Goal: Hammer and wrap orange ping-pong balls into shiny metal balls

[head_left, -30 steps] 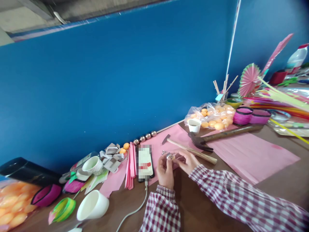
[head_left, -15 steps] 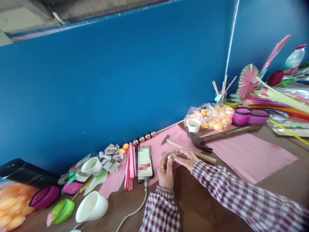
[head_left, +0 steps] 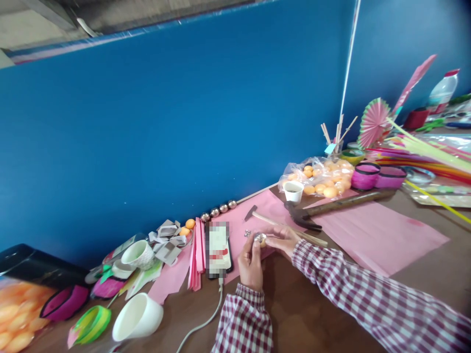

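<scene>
Between my hands is a small orange ball (head_left: 260,239), its upper side covered with shiny silver studs. My left hand (head_left: 250,264) grips it from the left with thumb and fingers closed. From the right, the fingertips of my right hand (head_left: 282,239) pinch the ball's other side. Just beyond my left fingers lies a little heap of silver tacks (head_left: 248,233) on pink paper (head_left: 239,228). A small hammer (head_left: 251,212) rests behind my right hand, which hides part of its handle. Several silver-studded balls (head_left: 223,208) line up along the blue wall.
A phone (head_left: 219,250) with a cable lies left of my hands. A claw hammer (head_left: 312,211), a small white cup (head_left: 293,192) and a bag of orange balls (head_left: 331,184) are to the right. At left stand a white cup (head_left: 138,317) and green tape (head_left: 89,325).
The whole view has shifted slightly, with everything a little further left. Both hands still hold the studded ball, which seems turned a little, its silver side more toward me.
</scene>
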A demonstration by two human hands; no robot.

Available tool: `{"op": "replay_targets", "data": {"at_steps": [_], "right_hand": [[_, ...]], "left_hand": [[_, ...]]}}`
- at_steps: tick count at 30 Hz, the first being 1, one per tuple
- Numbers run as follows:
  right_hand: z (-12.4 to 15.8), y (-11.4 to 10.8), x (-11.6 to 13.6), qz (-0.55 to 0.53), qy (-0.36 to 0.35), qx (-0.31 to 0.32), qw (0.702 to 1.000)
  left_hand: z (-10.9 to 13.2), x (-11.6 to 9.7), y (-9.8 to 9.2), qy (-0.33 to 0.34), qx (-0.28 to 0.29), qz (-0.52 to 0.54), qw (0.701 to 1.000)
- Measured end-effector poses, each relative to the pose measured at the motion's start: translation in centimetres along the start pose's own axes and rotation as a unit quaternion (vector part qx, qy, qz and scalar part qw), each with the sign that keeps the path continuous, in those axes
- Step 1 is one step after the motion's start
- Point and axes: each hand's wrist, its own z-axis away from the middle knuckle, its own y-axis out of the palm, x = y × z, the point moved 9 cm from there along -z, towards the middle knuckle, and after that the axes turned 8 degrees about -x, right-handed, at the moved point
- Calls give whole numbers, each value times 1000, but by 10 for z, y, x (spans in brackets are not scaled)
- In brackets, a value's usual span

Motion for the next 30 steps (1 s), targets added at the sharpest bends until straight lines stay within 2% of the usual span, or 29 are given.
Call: {"op": "replay_targets", "data": {"at_steps": [4, 9, 13, 18, 24, 30], "right_hand": [[3, 2, 2, -16, 11, -7, 1000], [4, 1, 1, -26, 22, -13, 999], [1, 1, -1, -22, 26, 3, 999], [-1, 3, -3, 9, 17, 30, 999], [4, 9, -3, -54, 46, 50, 996], [9, 14, 4, -81, 56, 42, 994]], "left_hand": [[0, -5, 1, 0, 7, -18, 1000], [3, -2, 3, -32, 2, 13, 999], [4, 2, 4, -45, -4, 37, 998], [6, 1, 11, -71, 26, 85, 994], [9, -7, 15, -68, 40, 94, 992], [9, -4, 16, -83, 43, 112, 989]]}}
